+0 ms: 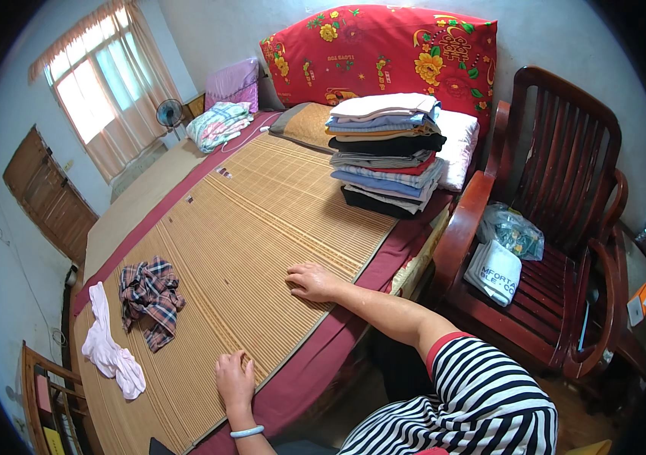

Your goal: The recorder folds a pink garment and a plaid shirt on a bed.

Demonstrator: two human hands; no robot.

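Note:
My left hand [235, 381], with a pale bangle [247, 432] on its wrist, rests on the bamboo mat [262, 205] near the bed's close edge. Its fingers are slightly apart and hold nothing. Farther right, my right hand [311, 283] lies palm down on the same mat, fingers loosely stretched and nothing visible in them. Left of both hands are a crumpled dark plaid shirt [150, 299] and a twisted pale pink garment [111, 349]. A tall stack of folded clothes [384, 152] stands at the mat's far right corner.
A dark red wooden armchair [558, 152] stands right of the bed, holding a folded white cloth [494, 271] and a clear plastic bag [512, 230]. Toward the far end are a folded quilt [221, 125], a fan [170, 114], and a red flowered headboard cover [384, 53].

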